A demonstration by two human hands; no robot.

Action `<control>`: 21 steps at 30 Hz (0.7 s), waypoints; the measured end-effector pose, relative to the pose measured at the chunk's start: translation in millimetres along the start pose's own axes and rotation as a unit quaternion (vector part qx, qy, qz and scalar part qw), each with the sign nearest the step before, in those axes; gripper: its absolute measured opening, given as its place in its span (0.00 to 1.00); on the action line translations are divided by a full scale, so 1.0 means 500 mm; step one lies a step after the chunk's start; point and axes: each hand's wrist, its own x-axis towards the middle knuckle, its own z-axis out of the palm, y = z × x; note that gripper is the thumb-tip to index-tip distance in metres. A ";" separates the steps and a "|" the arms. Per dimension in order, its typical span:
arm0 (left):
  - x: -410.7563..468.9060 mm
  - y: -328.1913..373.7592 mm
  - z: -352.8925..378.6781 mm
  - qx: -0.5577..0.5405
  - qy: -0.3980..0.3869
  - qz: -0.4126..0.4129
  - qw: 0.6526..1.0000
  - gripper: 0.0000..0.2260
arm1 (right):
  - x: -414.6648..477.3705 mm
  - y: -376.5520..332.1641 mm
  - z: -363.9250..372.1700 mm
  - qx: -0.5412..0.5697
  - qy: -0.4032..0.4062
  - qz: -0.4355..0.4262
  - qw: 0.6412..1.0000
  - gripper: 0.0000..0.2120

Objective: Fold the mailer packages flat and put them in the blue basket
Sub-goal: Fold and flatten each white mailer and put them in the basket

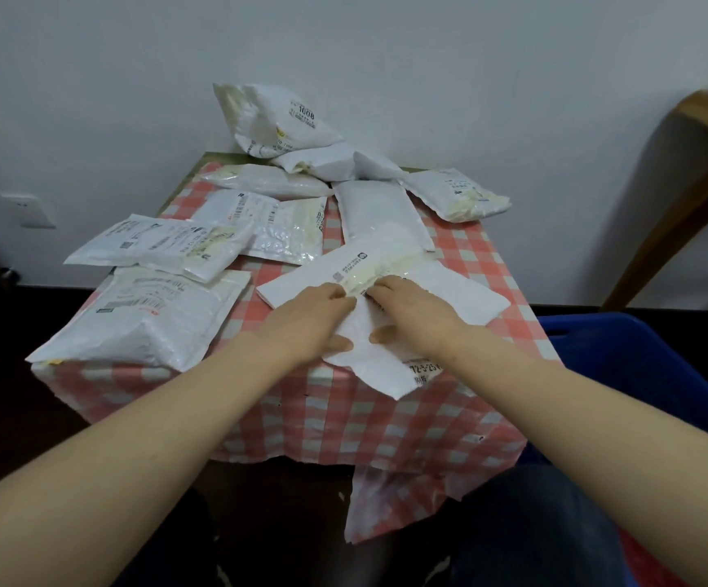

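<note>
A white mailer package (449, 296) lies flat at the near middle of the table, its near corner hanging over the front edge. My left hand (305, 322) and my right hand (413, 317) rest side by side on it, fingers pinching its yellowish taped flap, thumbs pressed on the white surface. Several other white mailers lie around: a puffy one (144, 324) at the near left, a labelled one (161, 243) behind it, and a heap (276, 120) at the back against the wall. The blue basket (640, 358) stands low at the right of the table.
The small table wears a red and white checked cloth (344, 417) that hangs down over the front. A wooden furniture leg (683, 205) slants at the far right. A wall socket (32, 209) is at the left. My dark-trousered knees show below.
</note>
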 end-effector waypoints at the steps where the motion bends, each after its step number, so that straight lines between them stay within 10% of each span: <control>1: 0.003 0.000 0.000 0.000 -0.002 -0.002 1.000 0.27 | 0.007 0.000 -0.003 0.008 -0.010 0.005 1.000 0.26; 8: 0.019 0.012 -0.003 -0.058 0.011 -0.055 0.997 0.23 | 0.036 -0.015 -0.015 -0.007 -0.013 0.011 1.000 0.11; 15: -0.002 0.017 -0.006 0.005 0.080 -0.027 0.996 0.26 | -0.004 -0.021 -0.014 -0.101 0.066 0.019 0.993 0.24; 21: -0.011 0.000 0.018 -0.006 -0.013 0.018 1.000 0.23 | -0.012 -0.012 0.012 -0.049 0.012 0.026 0.998 0.21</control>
